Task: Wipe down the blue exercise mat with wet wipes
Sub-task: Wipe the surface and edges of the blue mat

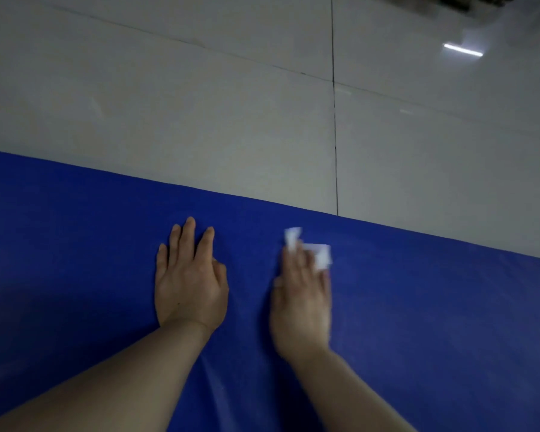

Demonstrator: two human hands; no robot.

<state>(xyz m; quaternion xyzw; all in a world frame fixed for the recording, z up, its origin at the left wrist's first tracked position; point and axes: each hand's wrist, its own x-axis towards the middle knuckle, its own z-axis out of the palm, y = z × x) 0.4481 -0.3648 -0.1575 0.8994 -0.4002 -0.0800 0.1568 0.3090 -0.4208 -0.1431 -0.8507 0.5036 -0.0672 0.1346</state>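
Both forearms are seen entering from six o'clock, nearest the camera, over the blue mat (75, 244). Left hand (189, 283) is laid flat on the mat, fingers straight and slightly spread, nothing held; it is judged to be steadying the sheet. Right hand (301, 302) lies just beside it at three o'clock, fingers extended and pressing a crumpled white wet wipe (320, 255) onto the mat; the wipe protrudes past the fingertips toward twelve and one o'clock. This hand is blurred, so the exact grip cannot be told. Mat's long axis is seen running from nine o'clock toward three, its far edge sloping down to the right, close beyond both sets of fingertips. Unwiped surface is judged to extend chiefly toward three o'clock, where the right hand is nearer. Grey floor tiles (200, 104) lie beyond the mat's edge at twelve o'clock.
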